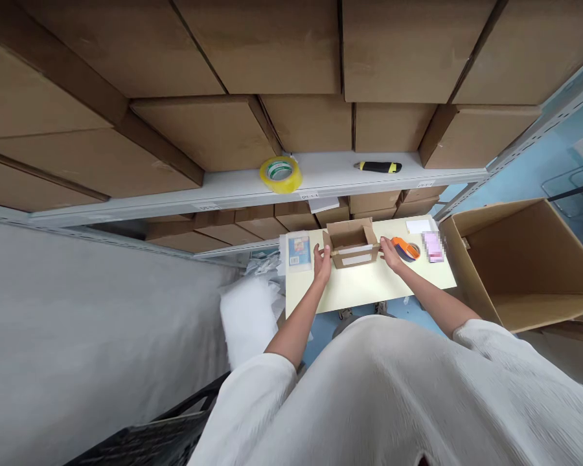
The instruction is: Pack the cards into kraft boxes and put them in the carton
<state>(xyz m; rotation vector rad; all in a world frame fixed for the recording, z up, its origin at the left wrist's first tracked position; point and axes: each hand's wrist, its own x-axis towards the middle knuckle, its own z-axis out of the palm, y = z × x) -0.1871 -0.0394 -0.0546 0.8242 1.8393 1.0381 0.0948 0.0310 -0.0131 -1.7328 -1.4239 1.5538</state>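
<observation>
A small open cardboard box stands on a pale yellow table, its flaps up and a white label on its near side. My left hand presses against the box's left side, fingers curled on the edge. At the box's right side, my right hand grips the corner. An orange tape dispenser lies just right of my right hand. A flat packaged item with a blue picture lies left of the box.
A large open carton stands to the right of the table. On the white shelf above lie a yellow tape roll and a black-and-yellow cutter. Brown cartons fill the shelves. White foam sheets lie lower left. A pink slip lies beside the dispenser.
</observation>
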